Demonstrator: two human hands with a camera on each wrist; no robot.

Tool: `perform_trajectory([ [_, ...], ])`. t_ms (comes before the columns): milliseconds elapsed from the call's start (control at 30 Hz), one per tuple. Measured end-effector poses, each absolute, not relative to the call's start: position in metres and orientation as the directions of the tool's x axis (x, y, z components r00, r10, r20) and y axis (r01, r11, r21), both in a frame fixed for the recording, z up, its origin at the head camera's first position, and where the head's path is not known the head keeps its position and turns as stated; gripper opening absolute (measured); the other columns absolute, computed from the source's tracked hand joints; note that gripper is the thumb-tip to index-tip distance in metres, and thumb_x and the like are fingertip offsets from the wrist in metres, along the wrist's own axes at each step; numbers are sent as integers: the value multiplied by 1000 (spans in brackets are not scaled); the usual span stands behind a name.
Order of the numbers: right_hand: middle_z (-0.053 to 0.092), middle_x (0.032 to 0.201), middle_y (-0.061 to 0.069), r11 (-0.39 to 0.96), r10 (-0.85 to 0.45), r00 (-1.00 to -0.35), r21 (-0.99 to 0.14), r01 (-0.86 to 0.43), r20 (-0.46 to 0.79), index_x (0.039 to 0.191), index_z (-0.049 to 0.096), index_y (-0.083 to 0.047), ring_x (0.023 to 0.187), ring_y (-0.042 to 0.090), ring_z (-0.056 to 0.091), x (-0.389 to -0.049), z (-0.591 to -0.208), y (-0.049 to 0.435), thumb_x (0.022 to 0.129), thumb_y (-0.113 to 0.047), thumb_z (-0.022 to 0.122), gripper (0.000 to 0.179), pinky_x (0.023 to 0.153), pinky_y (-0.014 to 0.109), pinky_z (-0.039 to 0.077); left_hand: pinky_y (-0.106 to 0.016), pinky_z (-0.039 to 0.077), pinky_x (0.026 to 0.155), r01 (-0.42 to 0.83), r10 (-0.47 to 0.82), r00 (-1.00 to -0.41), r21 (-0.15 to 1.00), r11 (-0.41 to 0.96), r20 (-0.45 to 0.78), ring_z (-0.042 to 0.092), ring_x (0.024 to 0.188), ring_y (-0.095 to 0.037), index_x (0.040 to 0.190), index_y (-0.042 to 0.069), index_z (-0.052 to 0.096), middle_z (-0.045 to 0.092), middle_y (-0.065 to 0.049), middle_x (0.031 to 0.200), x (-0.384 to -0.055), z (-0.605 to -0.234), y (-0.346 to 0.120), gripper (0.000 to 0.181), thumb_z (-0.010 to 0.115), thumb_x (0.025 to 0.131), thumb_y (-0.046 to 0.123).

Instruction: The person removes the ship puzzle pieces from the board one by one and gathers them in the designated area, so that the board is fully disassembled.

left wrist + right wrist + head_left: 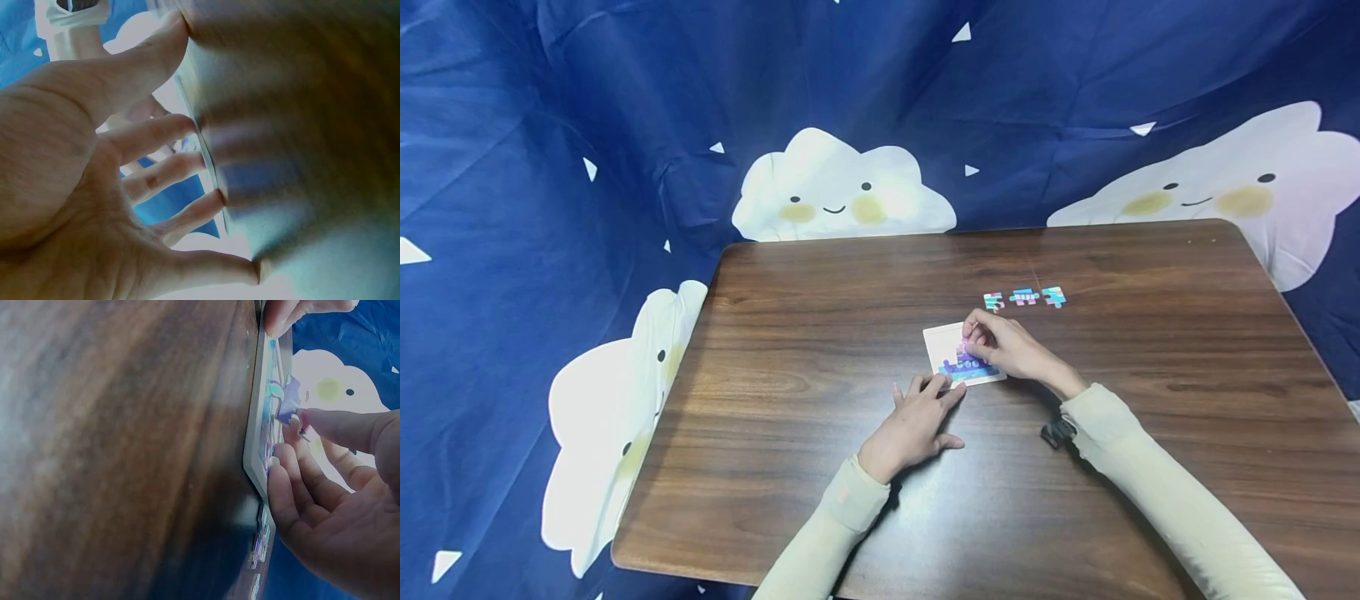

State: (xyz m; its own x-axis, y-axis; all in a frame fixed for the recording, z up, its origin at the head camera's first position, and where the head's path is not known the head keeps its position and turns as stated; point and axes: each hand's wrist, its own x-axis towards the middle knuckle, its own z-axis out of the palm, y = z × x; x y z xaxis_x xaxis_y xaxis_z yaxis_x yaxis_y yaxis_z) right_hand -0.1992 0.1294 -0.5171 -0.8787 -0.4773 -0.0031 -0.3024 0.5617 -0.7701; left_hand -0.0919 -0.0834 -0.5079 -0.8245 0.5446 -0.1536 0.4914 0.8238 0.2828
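Observation:
A small white puzzle board point(942, 343) lies on the table with a purple and blue picture partly filling its lower part. My right hand point(1009, 346) is over the board's right side, pinching a purple puzzle piece point(289, 400) between thumb and fingertips; the right wrist view shows the piece tilted just above the board. With spread, fairly straight fingers, my left hand point(913, 427) touches the board's near left edge and the table beside it. In the left wrist view, several fingertips point(215, 197) rest along that edge.
Behind the board lie three loose puzzle pieces: a left one point(993, 301), a middle one point(1024, 297) and a right one point(1054, 297). The brown wooden table point(805, 333) backs onto a blue curtain point(865, 75) with printed clouds. A dark device point(1057, 432) sits at the right cuff.

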Motion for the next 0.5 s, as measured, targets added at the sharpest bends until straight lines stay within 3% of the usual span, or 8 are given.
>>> perform_trajectory([
  [167, 71, 99, 9, 550, -471, -882, -783, -290, -4, 111, 61, -7, 92, 20, 65, -197, -516, 132, 99, -6, 67, 13, 84, 30, 50, -76, 45, 103, 489, 543, -825, 286, 824, -156, 46, 141, -33, 157, 19, 48, 50, -5, 153, -92, -508, -83, 82, 79, 87, 48],
  [500, 72, 101, 11, 563, -385, -923, -788, -247, 15, 115, 65, -6, 91, 18, 68, -198, -514, 155, 102, -9, 65, 14, 77, 21, 51, -77, 44, 102, 490, 544, -826, 286, 823, -150, 46, 140, -33, 157, 19, 49, 50, -5, 153, -91, -510, -83, 82, 79, 86, 49],
])
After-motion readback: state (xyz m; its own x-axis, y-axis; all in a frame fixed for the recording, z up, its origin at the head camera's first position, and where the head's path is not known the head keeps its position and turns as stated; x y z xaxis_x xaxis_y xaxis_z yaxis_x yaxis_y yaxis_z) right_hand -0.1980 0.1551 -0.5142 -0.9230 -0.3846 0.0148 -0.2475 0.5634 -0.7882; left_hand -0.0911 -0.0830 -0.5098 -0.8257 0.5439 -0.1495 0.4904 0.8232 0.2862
